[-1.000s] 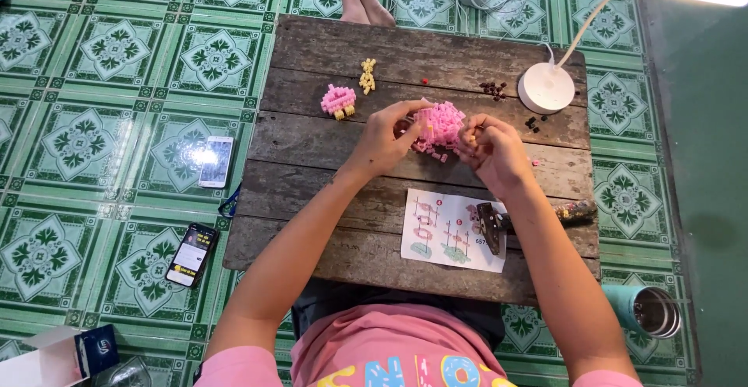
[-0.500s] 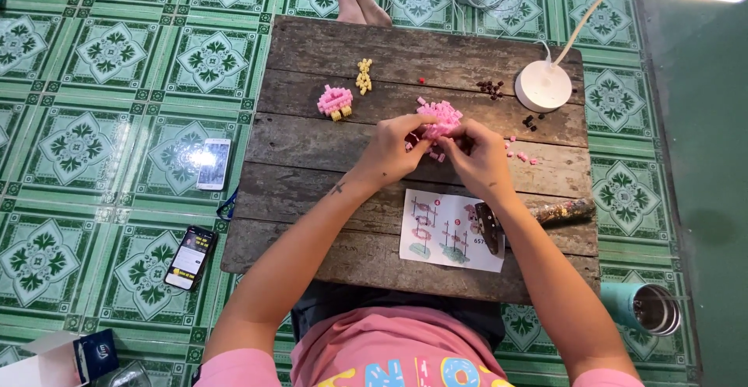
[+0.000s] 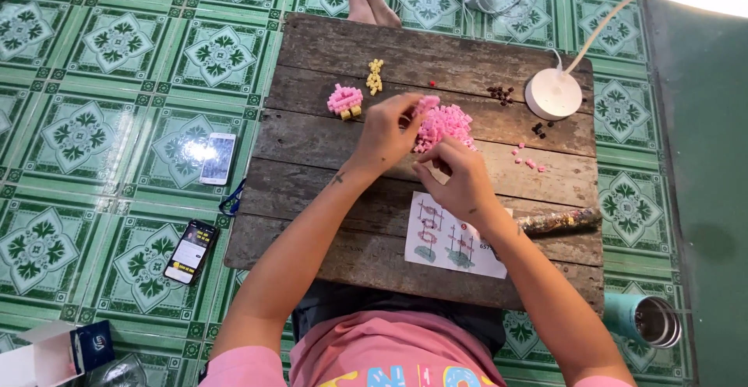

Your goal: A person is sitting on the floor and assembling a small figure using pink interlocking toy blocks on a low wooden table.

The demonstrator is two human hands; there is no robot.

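Head view, both hands [image 3: 425,149] pinching pink brick model [image 3: 444,124], lumpy, no clear long axis, wooden table [image 3: 327,161].

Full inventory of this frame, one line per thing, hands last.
wooden table: 1, grey-brown planks, centre.
pink block pile: 1, pink, table centre, at the hands.
small pink model: 1, pink with yellow base, left of pile.
yellow piece: 1, yellow, far side of table.
loose pink bits: a few, right of pile.
dark bits: small cluster, by lamp base.
desk lamp: 1, white, lit, table's right.
instruction sheet: 1, white, near edge.
phones: 2, on green tile floor, left.
metal cup: 1, teal, floor lower right.
left hand: at pile's left edge.
right hand: at pile's near edge.
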